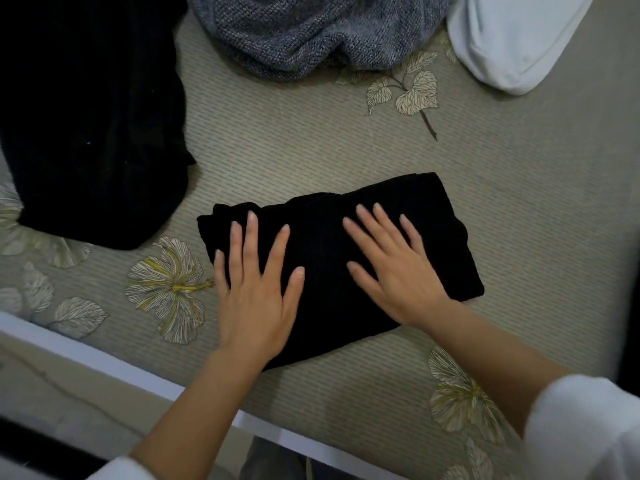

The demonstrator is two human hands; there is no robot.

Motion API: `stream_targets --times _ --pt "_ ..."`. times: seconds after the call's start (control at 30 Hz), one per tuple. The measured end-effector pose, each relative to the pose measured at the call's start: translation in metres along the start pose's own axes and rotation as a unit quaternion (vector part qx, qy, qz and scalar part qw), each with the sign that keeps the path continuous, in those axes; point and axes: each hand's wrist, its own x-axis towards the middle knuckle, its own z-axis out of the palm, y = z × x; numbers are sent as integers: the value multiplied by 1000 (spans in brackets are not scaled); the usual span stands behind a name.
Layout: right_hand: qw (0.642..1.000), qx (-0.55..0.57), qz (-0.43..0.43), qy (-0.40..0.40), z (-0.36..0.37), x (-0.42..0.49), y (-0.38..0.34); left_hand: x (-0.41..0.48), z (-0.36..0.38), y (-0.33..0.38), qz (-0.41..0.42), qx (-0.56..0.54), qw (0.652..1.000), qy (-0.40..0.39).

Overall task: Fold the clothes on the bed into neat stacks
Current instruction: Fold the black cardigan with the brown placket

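A folded black garment (408,199) lies as a compact rectangle in the middle of the bed. My left hand (258,289) presses flat on its left half with fingers spread and straight. On the right half rests my right hand (398,268), also flat with fingers spread. Both palms lie on top of the cloth and neither grips it. A larger unfolded black garment (90,116) sprawls at the upper left. At the top centre a grey knitted garment (311,32) sits crumpled. A white garment (519,39) lies at the top right corner.
The bed (294,140) is covered by a beige woven mat with a printed flower and leaf pattern. Its white front edge (104,362) runs diagonally across the lower left, with floor beyond it.
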Motion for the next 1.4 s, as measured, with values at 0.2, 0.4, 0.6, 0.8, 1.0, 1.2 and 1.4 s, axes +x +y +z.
stream_targets --times 0.2,0.4,0.6,0.8,1.0,1.2,1.4 --pt "991 -18 136 3 -27 -11 25 -8 -17 -8 -44 6 999 -18" --pt "921 177 346 45 -18 -14 41 -12 -10 -7 -100 -55 992 -59" --pt "694 501 515 43 -42 -22 42 -29 -37 -1 -379 -438 814 -46" --pt "658 565 498 28 -77 -56 27 -28 -77 -7 -405 -437 780 -192" --pt "597 605 522 73 -104 -162 15 -16 -121 34 -343 -418 795 -276" --pt "481 633 577 185 -114 -289 22 -18 -112 135 -214 -392 797 -406" --pt "335 631 608 345 -119 -390 41 -14 -84 283 -44 -301 816 -491"
